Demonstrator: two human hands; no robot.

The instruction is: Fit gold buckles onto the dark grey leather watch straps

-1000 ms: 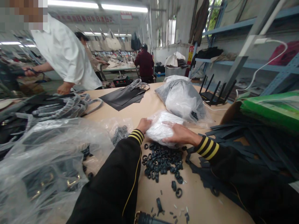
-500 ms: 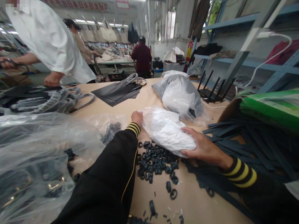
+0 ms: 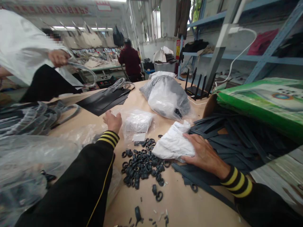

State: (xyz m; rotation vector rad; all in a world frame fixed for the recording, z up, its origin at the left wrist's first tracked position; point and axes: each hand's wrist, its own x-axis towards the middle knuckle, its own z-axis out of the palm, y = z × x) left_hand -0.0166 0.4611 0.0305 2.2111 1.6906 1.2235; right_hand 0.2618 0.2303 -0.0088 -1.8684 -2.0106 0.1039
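Observation:
My left hand (image 3: 113,121) grips the left edge of a clear plastic bag (image 3: 138,122) with white material inside, which lies on the tan table (image 3: 184,205). My right hand (image 3: 203,154) lies over a white crumpled packet (image 3: 172,143), its fingers curled on the near side, and the packet sits apart from the bag. A pile of small black rings (image 3: 142,162) lies between my two hands, just in front of the bag and packet. A few loose rings and scraps (image 3: 157,194) are scattered nearer to me.
A large grey-white bag (image 3: 165,94) and a black router (image 3: 197,91) stand behind. Black strips (image 3: 227,132) spill from under a green box (image 3: 260,97) at right. Black sheets (image 3: 104,99) and clear-wrapped straps (image 3: 35,118) lie left, where a person in white (image 3: 23,47) handles a strap.
The white bundle that both hands held has come apart: my right hand drew the white packet out to the right, while the clear bag stayed by my left hand. The view swung right.

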